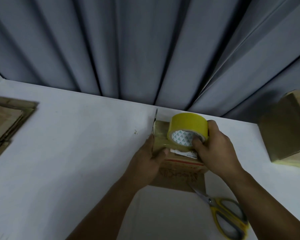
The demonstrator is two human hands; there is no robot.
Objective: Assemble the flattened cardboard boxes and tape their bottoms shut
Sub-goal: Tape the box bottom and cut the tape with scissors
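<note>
We look down on a white counter [76, 144] that runs up to a grey, pleated curtain [145, 49] on the far side. A little right of the middle of the counter stands a brown cardboard box [178, 174], and both of the person's hands are on it.

The right hand [218, 149] holds a roll of yellow tape [187, 125] on the far part of the box's upper face. Its fingers [213, 125] are curled round the outside of the roll and its thumb is tucked into the white, patterned core. The roll sits tilted, with its open core turned toward us.

A glossy strip of tape [160, 135] lies across the upper face of the box, to the left of the roll.

The left hand [145, 161] clasps the box's left edge. Its thumb presses on the upper face and its fingers [150, 141] reach along the left side.

A pair of scissors [227, 217] with yellow and grey handles lies on the counter near us on the right. Its blades point toward the box's near right corner. The motion blur keeps us from telling whether the blades are closed.

At the far left edge of the view lies a stack of flattened cardboard [9, 122]. At the right edge stands a taped box [284, 134], well apart from the one being held.
</note>
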